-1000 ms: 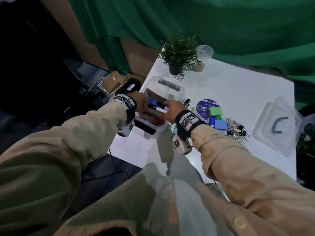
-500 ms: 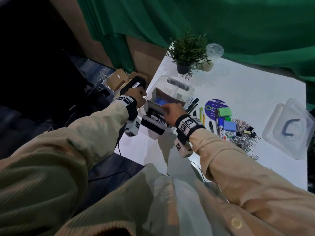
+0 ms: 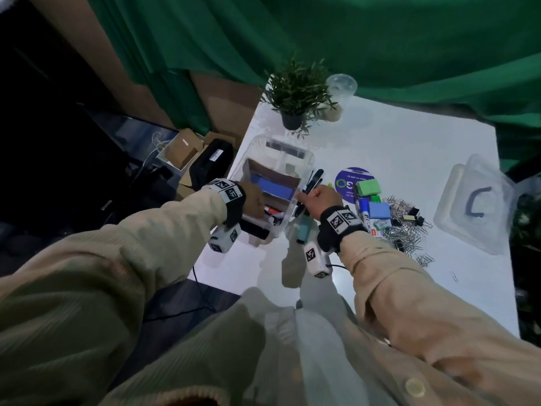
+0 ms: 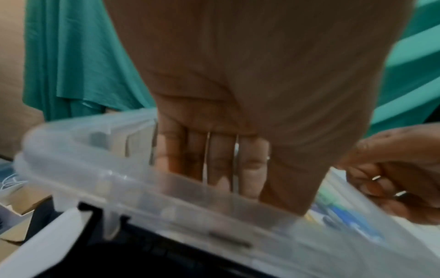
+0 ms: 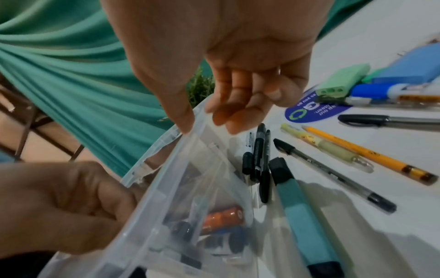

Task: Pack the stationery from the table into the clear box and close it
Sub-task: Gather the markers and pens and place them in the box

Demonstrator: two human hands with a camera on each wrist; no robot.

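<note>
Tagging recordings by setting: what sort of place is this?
Probably a makeshift recording setup rather than an office: a green curtain backs a white table, with cardboard boxes and cables on the floor beside it.

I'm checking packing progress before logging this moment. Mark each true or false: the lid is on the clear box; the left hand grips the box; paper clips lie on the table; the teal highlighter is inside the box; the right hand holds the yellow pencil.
1. False: the lid lies on the table, and the clear box is open.
2. True: the left hand grips its rim.
3. True: the paper clips are in a pile there.
4. False: the teal highlighter lies beside the box.
5. False: the yellow pencil lies apart from the right hand.
</note>
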